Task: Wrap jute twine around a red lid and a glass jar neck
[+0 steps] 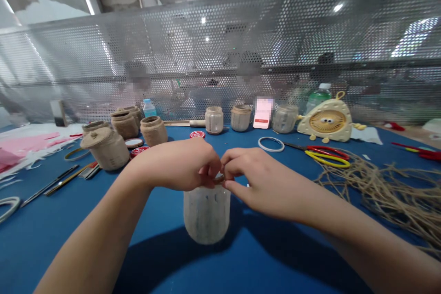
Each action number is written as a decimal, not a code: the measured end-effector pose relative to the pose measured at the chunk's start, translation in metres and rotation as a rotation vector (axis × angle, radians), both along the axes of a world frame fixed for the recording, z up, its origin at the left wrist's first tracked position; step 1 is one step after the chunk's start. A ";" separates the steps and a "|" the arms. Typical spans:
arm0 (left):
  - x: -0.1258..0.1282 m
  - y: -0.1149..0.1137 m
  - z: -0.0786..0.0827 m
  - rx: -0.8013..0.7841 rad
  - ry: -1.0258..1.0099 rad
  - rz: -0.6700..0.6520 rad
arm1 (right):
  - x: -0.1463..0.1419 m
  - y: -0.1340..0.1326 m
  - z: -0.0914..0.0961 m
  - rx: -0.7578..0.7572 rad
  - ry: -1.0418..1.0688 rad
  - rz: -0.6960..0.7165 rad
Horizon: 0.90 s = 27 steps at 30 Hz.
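Both hands meet above a frosted jar (206, 215) that stands upright on the blue table (144, 257). My left hand (175, 164) and my right hand (257, 179) pinch a small round brownish piece (219, 178) at the jar's top from either side. Fingers hide most of that piece, so its exact form and material are unclear. The jar's mouth is also hidden behind my fingers.
Twine-wrapped jars (106, 148) and a loose heap of raw fibre (386, 197) lie left and right. Red-and-yellow-handled scissors (327, 156) and a white ring (271, 144) lie ahead. A yellow desk fan (327, 120) and a perforated metal screen (220, 46) stand behind.
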State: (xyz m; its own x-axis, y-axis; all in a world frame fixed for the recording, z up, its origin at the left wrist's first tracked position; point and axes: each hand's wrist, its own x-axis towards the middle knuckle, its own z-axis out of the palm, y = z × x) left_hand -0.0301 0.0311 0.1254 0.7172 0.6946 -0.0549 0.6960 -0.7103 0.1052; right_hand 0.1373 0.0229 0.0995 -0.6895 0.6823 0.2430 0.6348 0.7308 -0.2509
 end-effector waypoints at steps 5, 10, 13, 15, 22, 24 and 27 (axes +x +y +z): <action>0.000 0.000 0.000 -0.010 0.005 0.008 | -0.002 0.000 -0.001 0.021 -0.005 -0.013; -0.001 0.000 -0.002 0.000 0.004 0.018 | -0.004 0.000 -0.002 0.040 -0.008 -0.021; -0.001 -0.001 -0.003 -0.014 0.007 0.041 | -0.004 0.001 -0.002 0.040 -0.003 -0.019; -0.001 -0.002 -0.003 -0.025 0.018 0.056 | -0.004 0.001 -0.003 0.044 0.009 -0.015; 0.005 0.000 -0.005 0.068 0.005 0.040 | -0.005 -0.001 -0.003 0.041 0.013 -0.014; 0.006 0.000 -0.005 0.072 0.001 0.002 | -0.005 -0.001 -0.003 0.025 0.003 -0.022; 0.007 0.001 -0.005 0.073 0.008 -0.048 | -0.005 -0.002 -0.003 0.000 0.013 -0.046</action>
